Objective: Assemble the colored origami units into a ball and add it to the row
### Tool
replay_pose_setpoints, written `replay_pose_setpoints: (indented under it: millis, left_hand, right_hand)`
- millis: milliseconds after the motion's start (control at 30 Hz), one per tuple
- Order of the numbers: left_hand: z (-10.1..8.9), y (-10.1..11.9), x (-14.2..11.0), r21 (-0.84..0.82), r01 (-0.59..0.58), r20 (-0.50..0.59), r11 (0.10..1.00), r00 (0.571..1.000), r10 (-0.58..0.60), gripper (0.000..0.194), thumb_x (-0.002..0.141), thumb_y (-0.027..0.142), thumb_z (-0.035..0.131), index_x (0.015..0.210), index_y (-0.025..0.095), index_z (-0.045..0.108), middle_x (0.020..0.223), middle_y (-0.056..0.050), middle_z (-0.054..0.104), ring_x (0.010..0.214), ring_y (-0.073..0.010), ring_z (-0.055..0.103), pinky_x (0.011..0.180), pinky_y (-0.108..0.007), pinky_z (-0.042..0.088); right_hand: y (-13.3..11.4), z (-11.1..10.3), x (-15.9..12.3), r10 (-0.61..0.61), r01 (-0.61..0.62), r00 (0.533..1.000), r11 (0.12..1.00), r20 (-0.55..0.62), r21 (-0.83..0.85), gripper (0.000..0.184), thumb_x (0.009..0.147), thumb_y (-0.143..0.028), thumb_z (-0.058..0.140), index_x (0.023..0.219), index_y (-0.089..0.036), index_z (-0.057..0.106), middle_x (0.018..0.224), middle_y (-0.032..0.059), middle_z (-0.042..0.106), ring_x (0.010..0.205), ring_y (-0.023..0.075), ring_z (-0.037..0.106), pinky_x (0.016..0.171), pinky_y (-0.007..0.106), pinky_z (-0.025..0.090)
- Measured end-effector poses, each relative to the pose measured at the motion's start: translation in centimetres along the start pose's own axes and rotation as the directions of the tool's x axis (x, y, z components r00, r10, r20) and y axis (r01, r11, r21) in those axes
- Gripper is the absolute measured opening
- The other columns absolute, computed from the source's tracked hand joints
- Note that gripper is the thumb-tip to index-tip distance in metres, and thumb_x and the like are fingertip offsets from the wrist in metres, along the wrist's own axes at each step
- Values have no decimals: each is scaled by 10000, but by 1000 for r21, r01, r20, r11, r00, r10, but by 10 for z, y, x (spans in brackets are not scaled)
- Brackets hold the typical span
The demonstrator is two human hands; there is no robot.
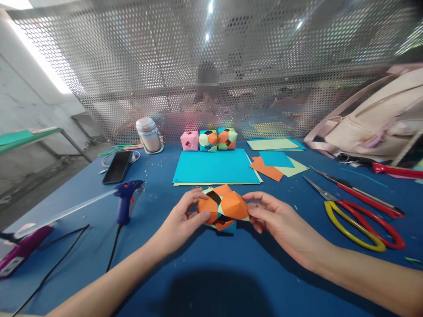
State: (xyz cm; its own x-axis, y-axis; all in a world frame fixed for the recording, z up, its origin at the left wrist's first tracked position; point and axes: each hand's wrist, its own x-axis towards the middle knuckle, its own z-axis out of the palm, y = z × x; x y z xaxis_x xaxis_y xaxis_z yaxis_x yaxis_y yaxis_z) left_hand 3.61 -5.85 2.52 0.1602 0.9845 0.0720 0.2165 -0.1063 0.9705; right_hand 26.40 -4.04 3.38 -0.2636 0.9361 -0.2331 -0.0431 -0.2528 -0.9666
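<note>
An origami model (231, 205) of folded orange, pale green and blue paper is held just above the blue table, with dark gaps between its folds. My left hand (188, 213) pinches its left side, thumb in front and fingers behind. At its right edge my right hand (269, 211) grips a folded corner between thumb and fingers. Beyond my hands lies a stack of blue paper (213, 167) with pale green sheets under it. Behind the stack stand a pink paper ball (189, 141) and two multicoloured paper balls (227, 139).
Scissors (355, 224) and a red utility knife (366, 198) lie at the right, near loose paper pieces (277, 160). A glue gun (127, 200), a phone (117, 167) and a bottle (148, 134) are on the left. A backpack (380, 114) stands at the back right against a perforated metal panel (148, 66).
</note>
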Motion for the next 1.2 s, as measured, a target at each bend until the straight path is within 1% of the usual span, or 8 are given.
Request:
replay_pose_setpoints:
  millis: [133, 233, 300, 433, 633, 800, 967, 1200]
  left_hand:
    - [2, 0, 0, 12, -3, -12, 1000, 1000, 3, 344, 788, 418, 655, 1050, 214, 564, 1301, -88, 533, 1127, -241, 576, 853, -346, 545]
    - [3, 1, 0, 23, 0, -18, 1000, 1000, 0, 348, 788, 435, 650, 1045, 214, 573, 1317, -91, 521, 1139, -247, 568, 853, -347, 542]
    - [3, 3, -1, 24, 4, -19, 1000, 1000, -3, 348, 792, 447, 642, 1040, 213, 574, 1329, -94, 509, 1140, -248, 564, 850, -347, 538]
    - [3, 3, -2, 14, 20, -15, 1000, 1000, -20, 344, 809, 461, 619, 1035, 208, 564, 1319, -100, 507, 1118, -246, 566, 851, -354, 527]
    - [2, 0, -2, 5, 20, -17, 1000, 1000, -20, 369, 836, 466, 583, 1104, 217, 533, 1321, -90, 492, 1092, -230, 561, 864, -350, 499]
    - [1, 0, -2, 5, 44, -9, 999, 999, -44, 404, 839, 465, 574, 1156, 219, 528, 1319, -94, 510, 1132, -247, 544, 885, -359, 471]
    - [1, -1, -3, 18, 58, -21, 998, 998, -58, 449, 845, 450, 571, 1217, 202, 537, 1339, -116, 515, 1174, -268, 521, 955, -395, 432]
    - [1, 0, -4, -23, 72, -42, 997, 996, -73, 451, 841, 459, 588, 1207, 199, 544, 1283, -103, 570, 1135, -243, 562, 956, -370, 451]
  right_hand:
    - [-2, 1, 2, -2, 2, 1000, 1000, 6, 28, 253, 780, -420, 678, 915, -209, 646, 789, 13, 577, 683, 146, 489, 566, 281, 362]
    - [-4, 4, 3, -6, 6, 1000, 1000, 3, -8, 320, 748, -493, 710, 834, -198, 619, 815, 20, 583, 729, 153, 501, 575, 274, 369]
    - [-5, 6, 4, 11, -11, 1000, 999, -1, -39, 349, 720, -507, 733, 795, -197, 593, 800, 13, 581, 725, 150, 494, 581, 275, 373]
    - [-6, 8, 4, 12, -13, 1000, 998, -19, -65, 338, 693, -480, 758, 763, -206, 572, 767, -6, 568, 710, 144, 485, 585, 277, 375]
    - [-3, 7, 3, -73, 62, 995, 984, -61, -165, 266, 683, -411, 756, 681, -204, 589, 702, -19, 548, 658, 133, 460, 612, 290, 365]
    - [0, 6, 3, -91, 73, 993, 973, -70, -221, 257, 681, -404, 730, 644, -198, 580, 661, -31, 533, 632, 124, 441, 621, 286, 352]
    - [-1, 7, 3, -82, 68, 995, 971, -50, -231, 256, 674, -409, 715, 667, -187, 587, 668, -33, 537, 645, 122, 447, 637, 280, 356]
    - [0, 7, 0, -79, 76, 997, 962, 0, -261, 275, 729, -445, 669, 700, -182, 597, 683, -24, 550, 670, 124, 461, 649, 278, 364]
